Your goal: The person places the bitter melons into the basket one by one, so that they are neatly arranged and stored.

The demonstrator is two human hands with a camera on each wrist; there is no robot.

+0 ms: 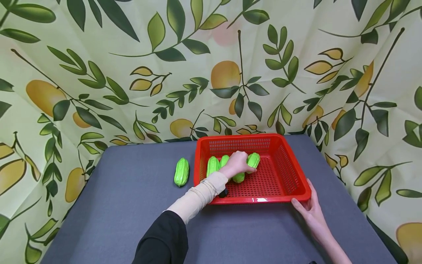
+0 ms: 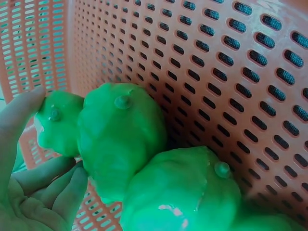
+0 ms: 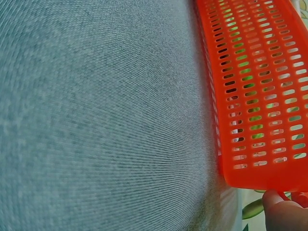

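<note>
A red perforated plastic basket (image 1: 270, 172) stands on the table with several bright green, ridged gourds in it. My left hand (image 1: 237, 163) reaches over its near rim. In the left wrist view, the thumb and curled fingers grip the small end gourd (image 2: 55, 118), right beside a larger gourd (image 2: 120, 134) and another gourd (image 2: 178, 192). From the head, one gourd (image 1: 253, 160) shows just past the fingers, and a gourd (image 1: 213, 165) lies by the basket's left wall. My right hand (image 1: 311, 205) holds the basket's near right corner, thumb on the rim.
Outside the basket, to its left, one more green gourd (image 1: 181, 172) lies on the grey cloth-covered table (image 1: 132, 198). A leaf-and-fruit patterned curtain (image 1: 184, 91) hangs behind the table and along both sides.
</note>
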